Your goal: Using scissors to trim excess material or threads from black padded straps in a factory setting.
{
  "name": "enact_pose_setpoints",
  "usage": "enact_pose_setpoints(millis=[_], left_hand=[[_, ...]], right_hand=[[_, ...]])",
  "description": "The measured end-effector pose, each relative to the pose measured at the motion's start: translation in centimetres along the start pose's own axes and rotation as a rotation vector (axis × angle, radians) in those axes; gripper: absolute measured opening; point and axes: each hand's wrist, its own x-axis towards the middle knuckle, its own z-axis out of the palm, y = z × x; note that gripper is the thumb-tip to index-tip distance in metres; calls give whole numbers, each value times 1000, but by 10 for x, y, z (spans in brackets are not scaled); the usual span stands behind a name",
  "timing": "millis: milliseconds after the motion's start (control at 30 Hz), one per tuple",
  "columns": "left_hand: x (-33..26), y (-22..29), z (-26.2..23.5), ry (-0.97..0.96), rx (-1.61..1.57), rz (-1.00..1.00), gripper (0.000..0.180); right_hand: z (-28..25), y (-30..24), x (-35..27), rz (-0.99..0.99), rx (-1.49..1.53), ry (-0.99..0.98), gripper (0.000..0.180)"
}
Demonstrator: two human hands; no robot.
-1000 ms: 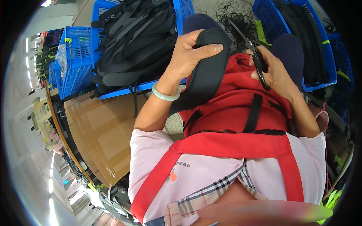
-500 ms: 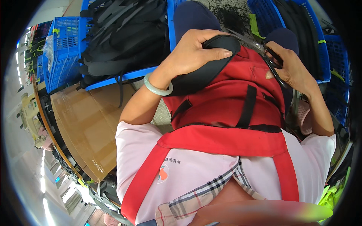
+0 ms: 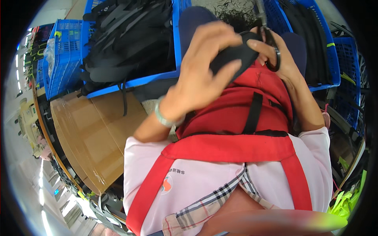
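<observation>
A black padded strip lies across my lap over the red apron, one rounded end raised. My left hand, with a pale bangle on the wrist, is smeared by motion. Its thumb and fingers are spread apart above the strip, not closed on it. In my right hand is a pair of black-handled scissors, blades pointing away from me. The right thumb and fingertips also pinch the strip's rounded end.
A blue crate full of black strips stands at the left, with a cardboard box nearer me. Another blue crate of black pieces is at the right. Black trimmings litter the floor ahead.
My left hand has let go of the strip and opened. My right hand has moved left to the strip's end and taken hold of it; the scissors have swung to point ahead.
</observation>
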Motion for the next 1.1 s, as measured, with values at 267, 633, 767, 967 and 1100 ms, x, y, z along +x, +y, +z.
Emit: enact_pose_setpoints(millis=[267,633,767,967,1100], left_hand=[[-39,5,16,-538,-373,-356,19],[-11,-59,44,360,-1203,-625,26],[-14,-57,28,428,-1223,-630,27],[-24,-71,12,485,-1230,-685,28],[-23,-65,16,408,-1226,-657,28]], right_hand=[[11,-3,4,-223,186,31,39],[42,-5,2,-102,56,-58,26],[21,17,-6,-127,-221,-60,37],[10,22,-31,-75,-385,-218,56],[13,22,-30,-85,-421,-226,60]])
